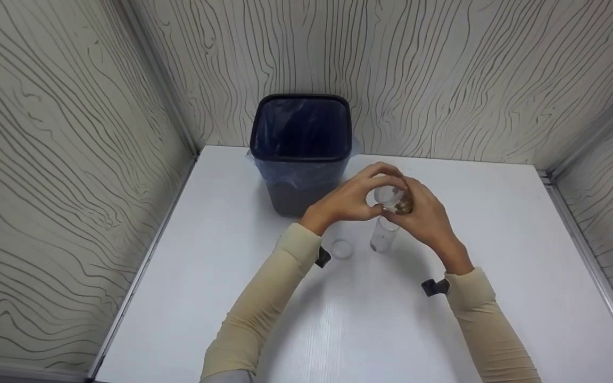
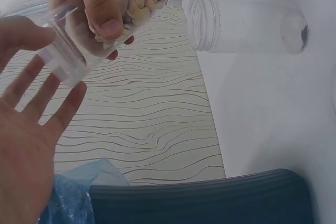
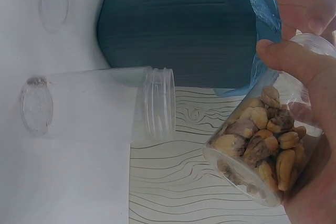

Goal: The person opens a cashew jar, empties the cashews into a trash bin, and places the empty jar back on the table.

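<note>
In the head view both hands meet above the table around a clear plastic jar. My right hand (image 1: 428, 217) grips the jar (image 3: 252, 156) round its side. The jar is tilted, and nuts that look like cashews (image 3: 286, 163), some with grey-brown patches, lie towards its base. Thumb and fingertips of my left hand (image 1: 353, 198) are spread round the clear lid (image 2: 65, 61) at the jar's top end. Close below the hands, a second clear jar (image 1: 384, 237) stands upright without a lid, a dark spot near its base. A loose clear lid (image 1: 342, 249) lies flat beside it.
A dark bin (image 1: 291, 197) lined with a blue bag (image 1: 301, 173) stands at the back of the white table (image 1: 200, 287), left of the hands. Wood-patterned walls (image 1: 423, 80) enclose the back and sides. A dark wrist mount (image 1: 435, 287) sits under the right sleeve.
</note>
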`<state>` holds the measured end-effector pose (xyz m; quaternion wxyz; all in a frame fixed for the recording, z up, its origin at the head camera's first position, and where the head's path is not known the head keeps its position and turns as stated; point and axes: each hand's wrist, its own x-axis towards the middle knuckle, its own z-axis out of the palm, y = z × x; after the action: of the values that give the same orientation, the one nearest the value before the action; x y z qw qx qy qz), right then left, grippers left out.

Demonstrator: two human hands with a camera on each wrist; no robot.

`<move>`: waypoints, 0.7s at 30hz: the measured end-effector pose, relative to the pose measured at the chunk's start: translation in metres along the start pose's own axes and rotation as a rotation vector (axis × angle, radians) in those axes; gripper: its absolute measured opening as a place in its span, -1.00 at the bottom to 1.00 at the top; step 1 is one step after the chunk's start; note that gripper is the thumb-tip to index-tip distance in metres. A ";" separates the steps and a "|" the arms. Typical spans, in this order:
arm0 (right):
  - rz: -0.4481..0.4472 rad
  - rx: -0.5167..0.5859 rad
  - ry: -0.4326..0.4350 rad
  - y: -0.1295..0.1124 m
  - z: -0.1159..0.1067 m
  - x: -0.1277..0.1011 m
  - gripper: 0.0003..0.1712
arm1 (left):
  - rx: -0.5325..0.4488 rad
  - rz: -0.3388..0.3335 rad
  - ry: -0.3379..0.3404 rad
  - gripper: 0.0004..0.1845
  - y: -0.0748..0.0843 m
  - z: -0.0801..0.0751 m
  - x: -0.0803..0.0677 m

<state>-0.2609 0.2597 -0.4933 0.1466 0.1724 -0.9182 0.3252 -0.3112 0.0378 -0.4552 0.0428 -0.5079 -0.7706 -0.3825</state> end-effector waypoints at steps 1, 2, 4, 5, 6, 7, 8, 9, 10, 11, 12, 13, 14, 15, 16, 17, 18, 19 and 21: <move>0.001 0.002 0.001 0.000 0.000 0.000 -0.06 | 0.002 0.002 0.002 -0.41 0.000 0.000 0.000; 0.002 0.001 0.001 0.000 0.001 0.000 -0.05 | 0.005 0.003 0.005 -0.42 0.000 0.000 0.000; 0.004 0.002 0.001 0.000 0.001 -0.001 -0.05 | 0.013 0.004 0.007 -0.42 0.000 0.001 0.000; 0.005 0.002 0.001 0.000 0.001 -0.001 -0.05 | 0.018 0.002 0.008 -0.43 0.001 0.001 0.000; 0.005 0.001 0.001 0.000 0.001 -0.001 -0.05 | 0.021 0.002 0.009 -0.43 0.001 0.001 0.000; 0.005 -0.002 0.000 0.000 0.001 -0.001 -0.05 | 0.025 0.001 0.009 -0.43 0.001 0.001 0.000; 0.004 -0.005 -0.001 0.000 0.001 -0.001 -0.05 | 0.027 0.000 0.008 -0.43 0.001 0.001 0.000; 0.003 -0.008 -0.001 0.000 0.001 -0.002 -0.06 | 0.029 -0.001 0.008 -0.43 0.001 0.001 0.000; 0.002 -0.012 -0.001 0.000 0.001 -0.002 -0.06 | 0.030 -0.001 0.009 -0.43 0.001 0.001 0.000; 0.001 -0.015 -0.002 0.000 0.001 -0.002 -0.06 | 0.032 0.000 0.010 -0.43 0.001 0.001 0.000; 0.001 -0.017 -0.002 0.000 0.001 -0.001 -0.06 | 0.034 0.001 0.012 -0.43 0.001 0.001 0.000; 0.001 -0.018 -0.003 0.000 0.001 -0.001 -0.06 | 0.036 0.003 0.013 -0.43 0.000 0.001 0.000; 0.002 -0.018 -0.003 0.000 0.001 -0.001 -0.06 | 0.038 0.004 0.014 -0.43 0.000 0.001 0.000; 0.004 -0.017 -0.004 0.000 0.001 -0.001 -0.06 | 0.040 0.004 0.015 -0.43 0.000 0.001 0.000; 0.006 -0.014 -0.004 0.000 0.001 -0.001 -0.06 | 0.041 0.004 0.016 -0.43 0.000 0.001 0.000; 0.008 -0.012 -0.005 -0.001 0.001 -0.001 -0.06 | 0.041 0.002 0.017 -0.43 -0.001 0.001 0.000; 0.010 -0.011 -0.005 -0.001 0.000 -0.001 -0.06 | 0.041 -0.002 0.016 -0.44 0.000 0.001 0.000; 0.008 -0.005 -0.004 -0.001 0.001 -0.001 -0.07 | 0.040 -0.002 0.016 -0.44 -0.001 0.001 0.000; 0.005 0.004 0.000 -0.001 0.001 -0.001 -0.08 | 0.035 -0.009 0.017 -0.45 -0.001 0.000 0.000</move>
<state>-0.2595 0.2587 -0.4940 0.1456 0.1701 -0.9180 0.3274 -0.3115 0.0376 -0.4561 0.0562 -0.5004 -0.7791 -0.3735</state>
